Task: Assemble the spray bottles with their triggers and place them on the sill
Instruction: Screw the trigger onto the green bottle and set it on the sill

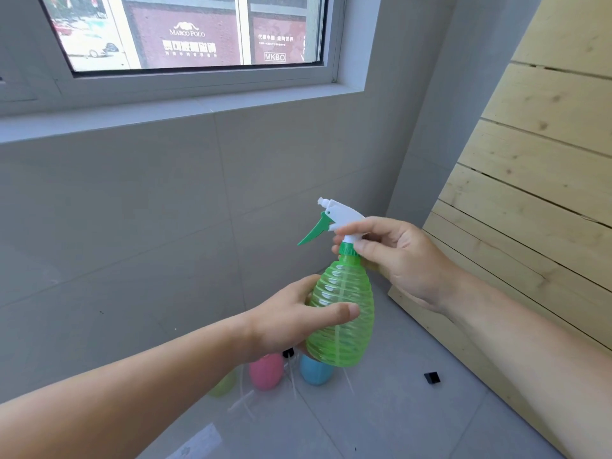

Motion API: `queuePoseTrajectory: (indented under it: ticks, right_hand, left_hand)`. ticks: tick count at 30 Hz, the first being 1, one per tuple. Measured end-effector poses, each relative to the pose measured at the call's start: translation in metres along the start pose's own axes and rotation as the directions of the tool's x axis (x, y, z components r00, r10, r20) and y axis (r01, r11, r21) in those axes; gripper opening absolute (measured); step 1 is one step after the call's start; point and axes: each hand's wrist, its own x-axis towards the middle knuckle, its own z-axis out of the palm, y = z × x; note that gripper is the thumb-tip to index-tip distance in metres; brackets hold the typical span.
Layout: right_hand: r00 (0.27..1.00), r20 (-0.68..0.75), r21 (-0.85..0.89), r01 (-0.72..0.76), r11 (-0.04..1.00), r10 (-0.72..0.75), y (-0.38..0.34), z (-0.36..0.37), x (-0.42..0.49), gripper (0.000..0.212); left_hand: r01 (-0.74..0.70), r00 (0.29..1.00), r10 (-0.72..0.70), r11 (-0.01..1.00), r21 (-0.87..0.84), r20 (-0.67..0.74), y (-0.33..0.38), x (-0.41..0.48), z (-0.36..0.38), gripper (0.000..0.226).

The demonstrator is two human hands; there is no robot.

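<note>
A clear green ribbed spray bottle (342,323) is held upright in the air in front of the wall. My left hand (291,321) wraps around its body from the left. A white trigger head (337,213) with a green lever sits on its green collar (347,249). My right hand (397,256) pinches the neck just under the trigger head. The grey window sill (185,109) runs across above, with nothing on it in view. On the floor below lie a pink bottle (266,372), a blue bottle (314,371) and a yellow-green bottle (225,385), partly hidden by my left arm.
White dip tubes (245,400) lie on the grey floor tiles beside the bottles. A small black piece (432,378) lies on the floor to the right. A slatted wooden panel (536,200) leans against the wall on the right.
</note>
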Motion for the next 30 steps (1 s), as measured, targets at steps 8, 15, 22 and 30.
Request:
queuePoseTrajectory:
  ticks: [8,15,22,30]
  right_hand:
    - [0.998,0.062,-0.261,0.002,0.965,0.014,-0.004,-0.003,0.001,0.070]
    - [0.998,0.045,-0.323,-0.029,0.946,0.046,-0.006,-0.001,0.002,0.062]
    - [0.998,0.060,-0.426,0.031,0.904,-0.006,-0.009,-0.005,0.000,0.058]
    - [0.997,0.072,-0.167,0.015,0.986,-0.003,-0.008,-0.013,0.000,0.036]
  left_hand:
    - [0.003,0.998,0.004,0.992,0.128,-0.056,-0.004,0.002,-0.004,0.060]
    - [0.003,0.994,0.017,0.984,0.180,-0.110,-0.004,0.006,-0.001,0.042]
    - [0.030,0.991,0.010,0.957,0.289,-0.135,-0.004,0.009,-0.001,0.040]
    - [0.004,1.000,-0.002,0.996,0.091,-0.027,-0.003,0.007,-0.005,0.058]
